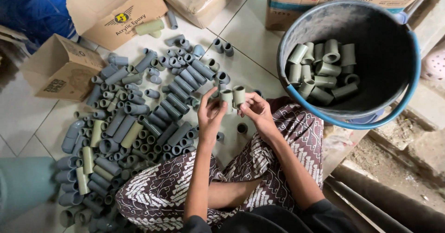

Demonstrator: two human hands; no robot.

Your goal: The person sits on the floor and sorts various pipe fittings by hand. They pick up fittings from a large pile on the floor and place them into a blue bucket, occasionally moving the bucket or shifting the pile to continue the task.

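The cardboard boxes (345, 1) and a grey cylinder (23, 184) are cut off by the frame's edges.

fittings pile (134, 122) blocks left, bucket (398, 108) right

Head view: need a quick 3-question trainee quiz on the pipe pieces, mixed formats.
1. True or false: the bucket holds only greenish pipe pieces.
2. Multiple choice: where is the big loose pile of grey pipe pieces?
A. in the bucket
B. on the tiled floor in front of the person's lap
C. inside a cardboard box
3. Fill in: the left hand and right hand together hold ___ short greenish tubes side by side.

Key: 1 true; 2 B; 3 two.
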